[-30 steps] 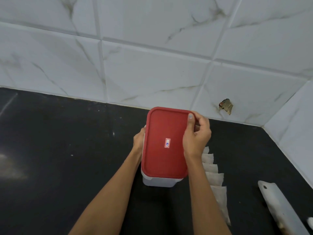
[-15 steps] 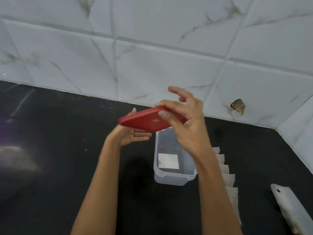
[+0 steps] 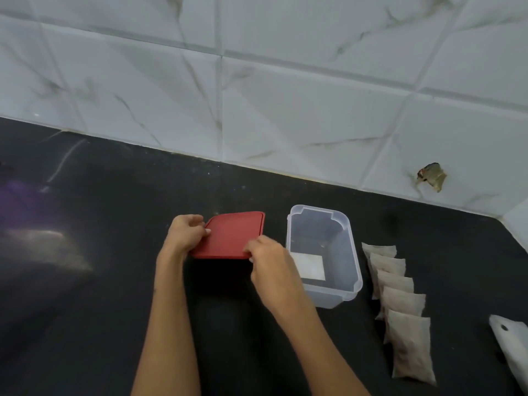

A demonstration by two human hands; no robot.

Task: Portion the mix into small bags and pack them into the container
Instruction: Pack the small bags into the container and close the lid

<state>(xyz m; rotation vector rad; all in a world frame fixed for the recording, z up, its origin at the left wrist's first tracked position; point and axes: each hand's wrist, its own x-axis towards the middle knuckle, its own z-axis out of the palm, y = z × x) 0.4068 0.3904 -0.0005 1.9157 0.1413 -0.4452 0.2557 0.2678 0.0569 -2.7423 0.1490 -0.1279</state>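
A red lid (image 3: 232,234) lies low over the black counter (image 3: 100,281), left of the clear plastic container (image 3: 350,252). My left hand (image 3: 187,232) grips the lid's left edge and my right hand (image 3: 268,260) pinches its near right corner. The container stands open with only a white label visible at its bottom. Several small filled bags (image 3: 400,301) lie overlapping in a row just right of the container.
A white marbled tile wall (image 3: 257,95) runs along the back and turns in at the far right. A white flat object (image 3: 511,347) with a hole lies at the right edge, beyond the bags.
The lid came off the container, was lifted up, then carried left and down to the counter. Both hands stayed on it.
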